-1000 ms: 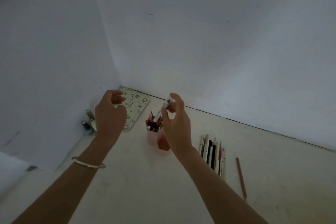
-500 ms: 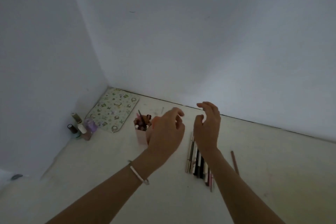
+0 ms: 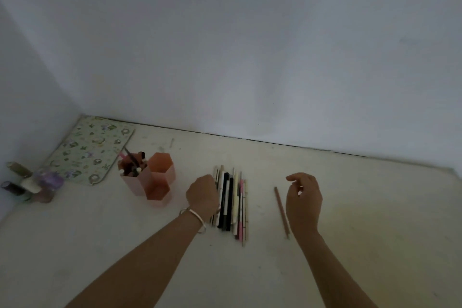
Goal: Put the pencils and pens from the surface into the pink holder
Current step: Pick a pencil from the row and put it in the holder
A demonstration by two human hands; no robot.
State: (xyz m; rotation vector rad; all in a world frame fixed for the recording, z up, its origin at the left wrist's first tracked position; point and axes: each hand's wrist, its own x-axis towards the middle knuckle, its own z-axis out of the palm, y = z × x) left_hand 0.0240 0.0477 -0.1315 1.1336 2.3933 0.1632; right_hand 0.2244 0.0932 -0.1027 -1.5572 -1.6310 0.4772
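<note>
Leftmost, pink holder [image 3: 160, 182], partly filled, is stood upright. Left hand [image 3: 202, 195] is set against the pen row [image 3: 235, 207], fingers curled under; any grip cannot be told. Brown pencil [image 3: 281, 207] is laid just beside right hand [image 3: 303, 204], loosely curled, nothing held.

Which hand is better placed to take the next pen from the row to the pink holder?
Probably left: the left hand is at the row of pens, on the side nearest the pink holder. The right hand hovers beside the lone brown pencil, farther off.
</note>
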